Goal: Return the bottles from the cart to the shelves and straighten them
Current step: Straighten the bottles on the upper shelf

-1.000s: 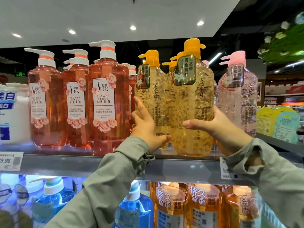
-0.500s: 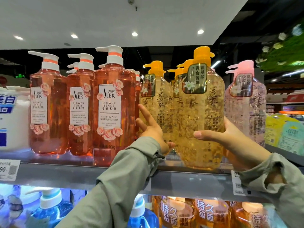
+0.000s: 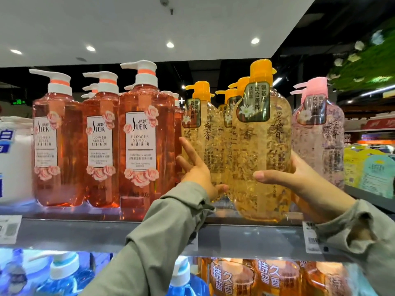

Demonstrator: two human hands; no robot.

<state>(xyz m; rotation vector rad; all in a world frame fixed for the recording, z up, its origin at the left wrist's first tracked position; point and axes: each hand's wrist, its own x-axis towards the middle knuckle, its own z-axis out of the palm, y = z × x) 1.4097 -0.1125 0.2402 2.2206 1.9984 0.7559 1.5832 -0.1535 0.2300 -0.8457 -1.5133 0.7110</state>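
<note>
My right hand [image 3: 299, 184] grips a yellow pump bottle [image 3: 263, 146] from its right side, thumb across the front, fingers behind. The bottle leans slightly, with its base at the front edge of the upper shelf [image 3: 85, 233]. Behind it stand more yellow bottles; my left hand [image 3: 196, 169] presses with straight, spread fingers on the left side of the left yellow bottle [image 3: 201, 133], thumb low at its front. Both grey sleeves reach up from below.
Three pink rose body wash bottles [image 3: 141, 135] stand in a row left of the yellow ones. A pale pink pump bottle [image 3: 316, 135] stands close on the right. Blue bottles [image 3: 64, 278] and orange bottles [image 3: 267, 278] fill the lower shelf. A price tag [image 3: 311, 238] hangs on the shelf edge.
The view has tilted upward, so shelf and bottles sit lower in the frame. Both hands stay on the same yellow bottles with little shift.
</note>
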